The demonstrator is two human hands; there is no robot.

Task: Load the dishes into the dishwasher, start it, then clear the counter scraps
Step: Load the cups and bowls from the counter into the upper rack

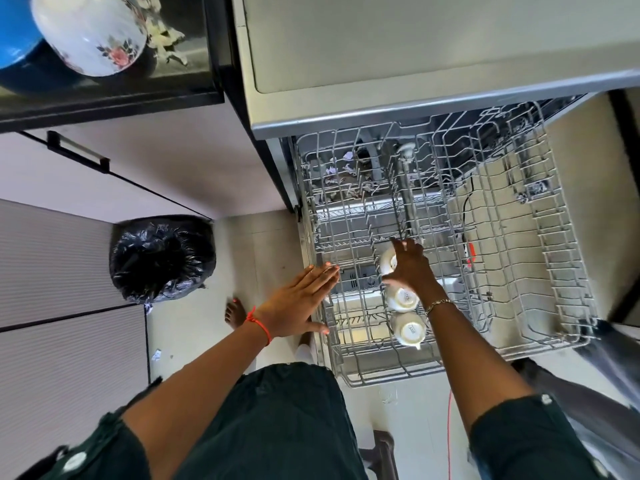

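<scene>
**Cups being set in a row in the drawn-out rack**

The wire rack (561,237) of the dishwasher (398,46) is being used fully drawn out. Three white cups are being stood in it mouth-down, in one row running from its front edge toward the middle — presumably so that water is shed rather than pooled.

The farthest cup (388,261) is being settled by the right hand (412,265). Its fingers are spread and fairly straight, with forefinger and thumb to either side of the cup, and no firm grip is being shown. The middle cup (401,299) and nearest cup (410,329) are being touched by neither hand.

The left hand (298,303) is being laid flat, fingers straight and unclenched, at the rack's left edge — likely to steady it.

On the desk's corner, a floral bowl (93,32) and a blue bowl (14,29) are seemingly being reserved for loading.
</scene>
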